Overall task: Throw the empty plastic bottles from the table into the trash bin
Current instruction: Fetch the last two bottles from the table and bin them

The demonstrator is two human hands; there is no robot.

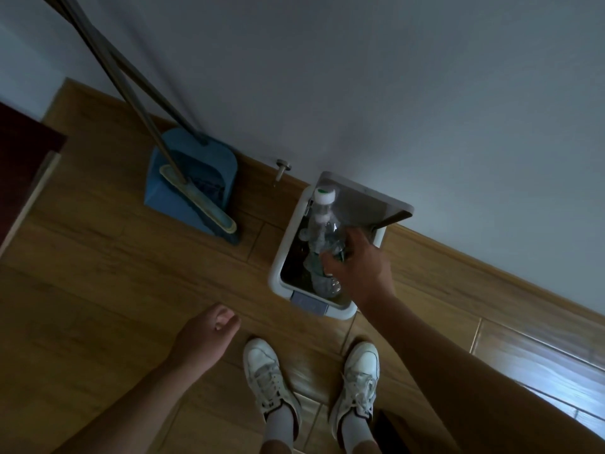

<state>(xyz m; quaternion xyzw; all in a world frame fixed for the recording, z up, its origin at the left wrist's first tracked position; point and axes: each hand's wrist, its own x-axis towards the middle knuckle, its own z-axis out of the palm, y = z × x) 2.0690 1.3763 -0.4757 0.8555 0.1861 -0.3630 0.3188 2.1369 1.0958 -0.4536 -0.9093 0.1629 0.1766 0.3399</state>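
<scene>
A white rectangular trash bin [278, 257] stands on the wooden floor against the wall, its lid [366, 201] raised. My right hand [357, 267] is over the bin's opening, shut on a clear plastic bottle [322, 221] with a white cap that points toward the wall. Other clear bottles [324, 283] lie inside the bin below it. My left hand [206, 339] hangs over the floor to the left of the bin, fingers loosely curled with nothing in them.
A blue dustpan [196, 165] and a broom [199, 201] lean against the wall left of the bin. A metal door stop [282, 168] sits on the floor between them. A dark piece of furniture [23, 165] is at the far left. My white shoes [271, 375] stand before the bin.
</scene>
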